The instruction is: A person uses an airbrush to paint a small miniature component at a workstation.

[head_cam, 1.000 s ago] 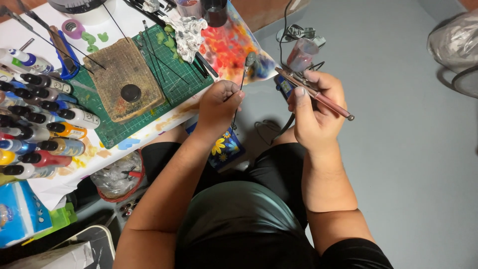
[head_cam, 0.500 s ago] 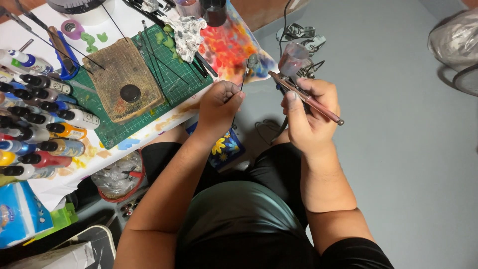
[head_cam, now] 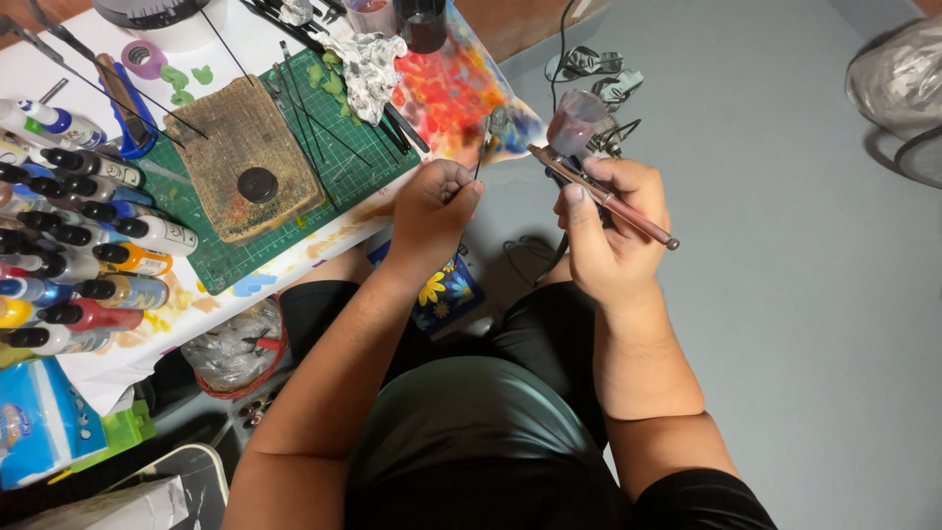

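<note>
My left hand (head_cam: 437, 201) pinches a thin dark stick with a small grey-green piece (head_cam: 496, 122) on its upper end, held over the table's edge. My right hand (head_cam: 608, 236) grips a slim pinkish airbrush (head_cam: 601, 192), index finger on top. Its translucent cup (head_cam: 575, 118) stands up at the front. The airbrush nose points left toward the small piece, a short gap away. A dark hose hangs below the right hand.
A green cutting mat (head_cam: 343, 157) carries a worn brown block (head_cam: 231, 147), a black cap (head_cam: 257, 185) and thin rods. Rows of paint bottles (head_cam: 88, 245) lie at left. A paint-splashed sheet (head_cam: 446, 83), crumpled towel (head_cam: 371, 64), flowered cup (head_cam: 446, 290) and grey floor (head_cam: 805, 294) surround me.
My right hand has drifted slightly left and down, bringing the airbrush nose closer to the piece on the stick. The left hand has stayed nearly still.
</note>
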